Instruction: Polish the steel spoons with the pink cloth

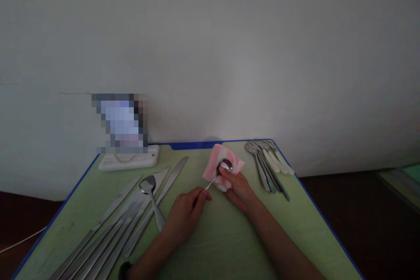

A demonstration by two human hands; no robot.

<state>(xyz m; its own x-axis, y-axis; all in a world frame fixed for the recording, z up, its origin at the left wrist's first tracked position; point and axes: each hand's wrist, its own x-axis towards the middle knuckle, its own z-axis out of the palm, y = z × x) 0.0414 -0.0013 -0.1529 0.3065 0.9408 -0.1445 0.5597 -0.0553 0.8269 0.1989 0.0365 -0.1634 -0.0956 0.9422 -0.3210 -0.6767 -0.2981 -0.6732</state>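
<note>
Over the middle of the table, my left hand [188,212] is closed round the handle of a shiny metal spoon [226,164]. The spoon's bowl points away, up and to the right. My right hand [238,186] holds a pink and white cloth [215,159] behind the bowl, its thumb pressed on the bowl. To the left of my left hand, another spoon [148,185] lies across several table knives [131,223]. To the right of my right hand lies a bunch of forks [262,164], a few with cream handles.
The green table [203,253] has a blue edge and stands against a grey wall [229,52]. At its back left is a white power strip [129,159], with a blurred-out screen [121,118] above it. Dark floor shows on both sides.
</note>
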